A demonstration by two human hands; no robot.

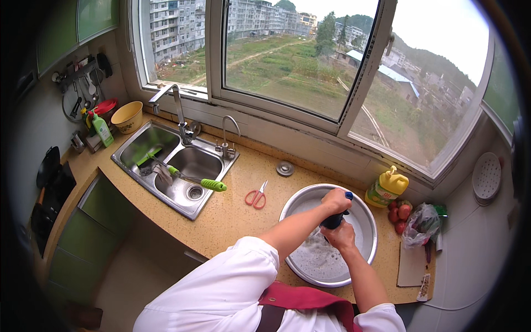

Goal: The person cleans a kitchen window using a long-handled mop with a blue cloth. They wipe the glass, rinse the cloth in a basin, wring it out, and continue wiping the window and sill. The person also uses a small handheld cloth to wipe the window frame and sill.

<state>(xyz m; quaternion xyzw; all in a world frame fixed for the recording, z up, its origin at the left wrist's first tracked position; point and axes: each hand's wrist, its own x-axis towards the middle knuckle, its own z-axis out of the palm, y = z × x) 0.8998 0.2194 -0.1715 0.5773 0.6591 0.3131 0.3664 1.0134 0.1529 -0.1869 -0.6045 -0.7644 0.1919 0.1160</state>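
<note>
A large round metal basin with sudsy water in it stands on the speckled countertop in front of me. Both hands are over the basin, gripping a dark blue item that may be a bottle or wet cloth; my fingers cover much of it. My left hand is at its upper part, near a blue end that sticks out. My right hand grips lower down, closer to the water. Red-handled scissors lie to the left of the basin.
A double steel sink with a green-handled squeegee or mop across it is at the left. Behind the basin's right side stand a yellow jug, tomatoes and a plastic bag. A metal drain cover lies near the window wall.
</note>
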